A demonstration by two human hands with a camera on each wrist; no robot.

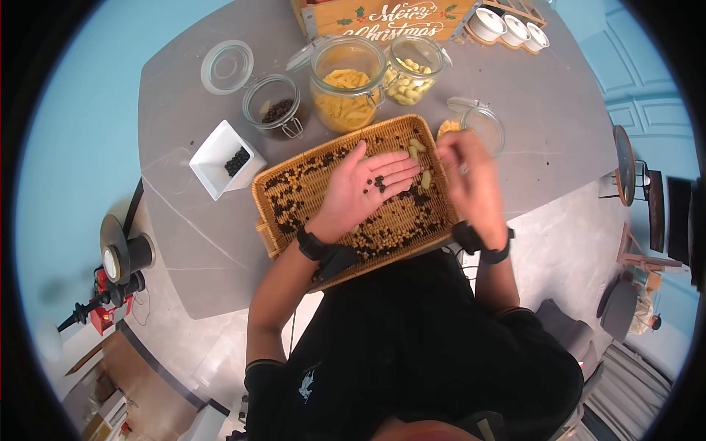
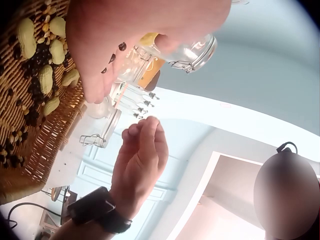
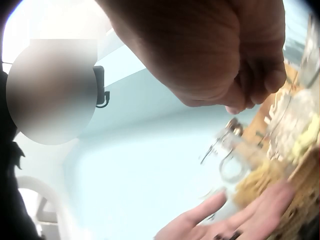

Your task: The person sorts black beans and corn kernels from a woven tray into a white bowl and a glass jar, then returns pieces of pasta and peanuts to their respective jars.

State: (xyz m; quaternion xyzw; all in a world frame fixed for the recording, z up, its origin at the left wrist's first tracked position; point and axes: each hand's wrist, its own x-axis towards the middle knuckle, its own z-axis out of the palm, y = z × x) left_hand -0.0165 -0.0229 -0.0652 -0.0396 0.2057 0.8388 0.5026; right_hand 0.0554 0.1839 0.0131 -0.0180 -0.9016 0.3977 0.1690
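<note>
My left hand (image 1: 368,180) lies palm up over the wicker basket (image 1: 298,202), fingers straight, with several black beans (image 1: 379,182) resting on the palm. To its right, my right hand (image 1: 471,176) hovers over the basket's right side, blurred. Its fingers are curled, and thumb and fingertips meet in the left wrist view; a small dark spot like a black bean shows at them in the head view. Mixed black beans and yellow kernels (image 1: 382,234) are strewn across the basket, with unshelled peanuts (image 2: 46,80) near the left fingertips.
A white square dish (image 1: 209,165) holding black beans stands left of the basket. Behind it are glass jars with dark beans (image 1: 278,110), yellow pasta (image 1: 346,95) and peanuts (image 1: 410,79). Another jar (image 1: 482,128) lies at the right. A wooden Christmas crate (image 1: 382,22) stands farther back.
</note>
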